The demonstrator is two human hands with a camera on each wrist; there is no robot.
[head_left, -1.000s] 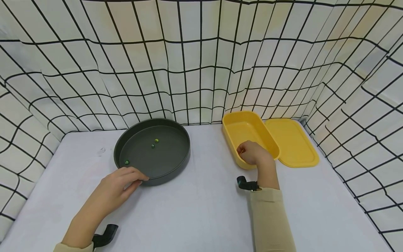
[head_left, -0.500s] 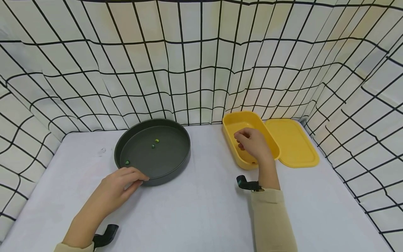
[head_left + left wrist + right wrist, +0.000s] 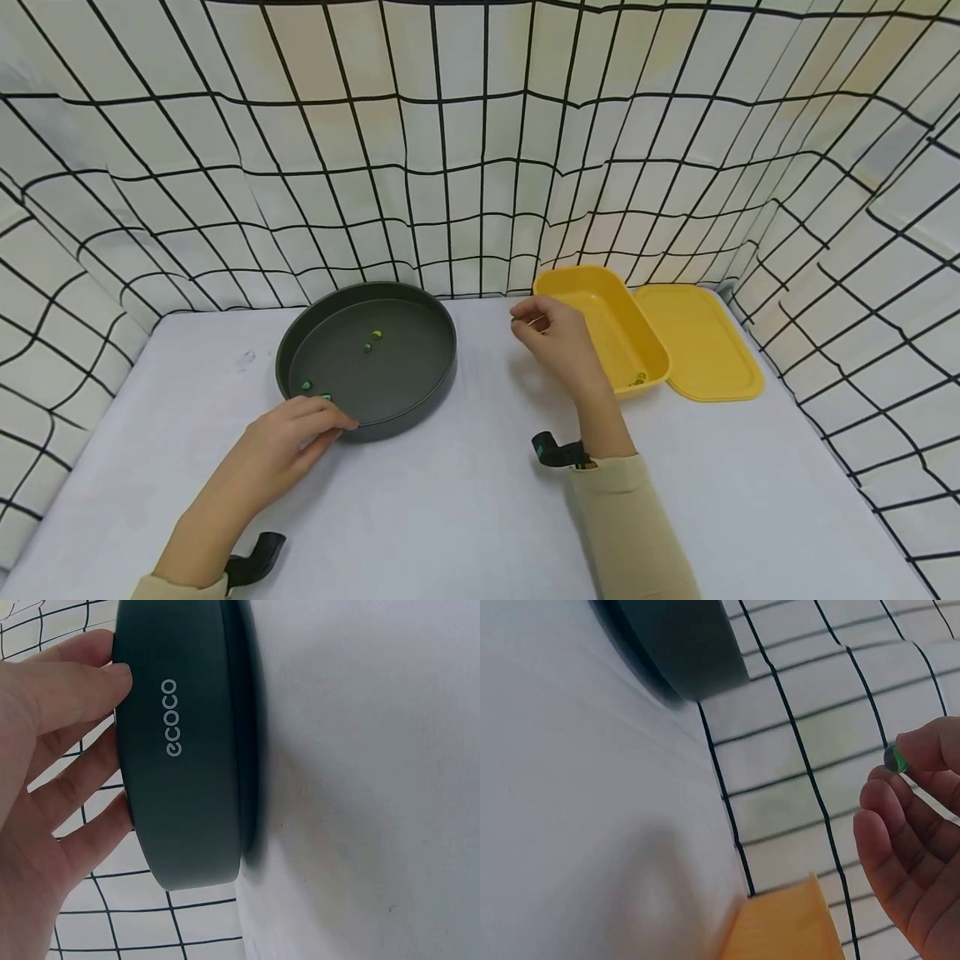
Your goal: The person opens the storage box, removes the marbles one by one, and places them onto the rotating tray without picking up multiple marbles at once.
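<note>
My left hand (image 3: pixel 281 446) pinches the near-left rim of a round dark grey pan (image 3: pixel 390 379), its thumb on the outer wall in the left wrist view. Several small green and yellow marbles lie inside the pan, among them a yellowish marble (image 3: pixel 377 335). My right hand (image 3: pixel 558 342) is raised beside the left edge of a yellow plastic box (image 3: pixel 618 321). Between its thumb and index finger it pinches a green glass marble (image 3: pixel 895 759); the other fingers are loosely bent. A few marbles (image 3: pixel 639 378) sit at the near end of the box.
A yellow lid (image 3: pixel 701 342) lies flat against the right side of the box. White cloth (image 3: pixel 465 500) covers the table. A black grid net (image 3: pixel 480 167) over white sheeting stands behind and at both sides.
The right hand has come up out of the yellow box and moved left past its edge, carrying the marble. My left hand stays on the pan's rim.
</note>
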